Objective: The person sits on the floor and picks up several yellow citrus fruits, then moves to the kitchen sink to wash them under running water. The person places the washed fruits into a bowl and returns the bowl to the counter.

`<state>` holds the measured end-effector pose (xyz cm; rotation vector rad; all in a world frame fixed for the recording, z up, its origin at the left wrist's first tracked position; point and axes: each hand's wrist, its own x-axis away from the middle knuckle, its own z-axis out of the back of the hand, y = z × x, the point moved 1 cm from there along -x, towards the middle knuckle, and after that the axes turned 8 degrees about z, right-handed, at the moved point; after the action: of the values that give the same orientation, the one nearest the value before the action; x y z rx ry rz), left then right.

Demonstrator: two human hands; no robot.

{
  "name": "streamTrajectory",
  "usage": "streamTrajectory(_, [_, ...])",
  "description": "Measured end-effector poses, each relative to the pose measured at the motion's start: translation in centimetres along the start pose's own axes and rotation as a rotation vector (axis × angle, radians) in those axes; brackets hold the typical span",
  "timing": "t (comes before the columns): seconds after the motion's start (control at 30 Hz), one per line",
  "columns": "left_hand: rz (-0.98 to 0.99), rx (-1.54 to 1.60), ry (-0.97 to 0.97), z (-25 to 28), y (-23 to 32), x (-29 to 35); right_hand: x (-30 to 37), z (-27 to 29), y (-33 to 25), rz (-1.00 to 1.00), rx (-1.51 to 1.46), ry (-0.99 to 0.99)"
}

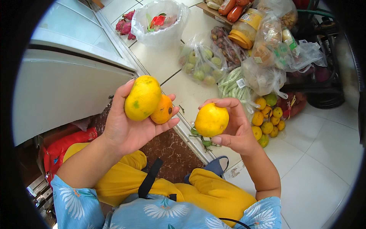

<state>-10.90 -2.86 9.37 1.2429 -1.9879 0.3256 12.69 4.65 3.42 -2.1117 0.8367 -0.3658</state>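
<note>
Two mandarins rest in my left hand (120,129), its palm turned up and fingers curled round them. The nearer is a large yellow mandarin (143,98) with a green patch; beside it sits a smaller orange mandarin (162,110) with a dark spot. My right hand (238,129) grips a yellow mandarin (212,120) between thumb and fingers, a little way right of the left hand. Both hands are raised above my lap. To the right of my right hand, a pile of yellow, orange and green mandarins (268,120) lies on the tiles.
A white plastic bin bag (160,28) stands at the far left, dragon fruit (125,26) beside it. Bagged green fruit (202,63), long green beans (235,84) and a yellow-lidded jar (246,28) crowd the far right. Green leaves (206,143) lie by the metal door track (190,142).
</note>
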Motion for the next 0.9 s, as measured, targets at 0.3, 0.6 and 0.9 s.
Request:
streamTrajectory(0.3, [0.003,0.004,-0.010,-1.1,-0.3,0.6,0.6,-2.1,-1.9,-0.065,0.079,0.076])
streamTrajectory(0.6, [0.037,0.027,-0.024,-0.6,-0.7,0.5,0.5,-2.2,-1.0,-0.358,-0.507,0.125])
streamTrajectory(0.9, [0.060,0.046,-0.053,-0.4,-1.0,0.5,0.2,-3.7,-1.8,-0.470,-0.844,0.129])
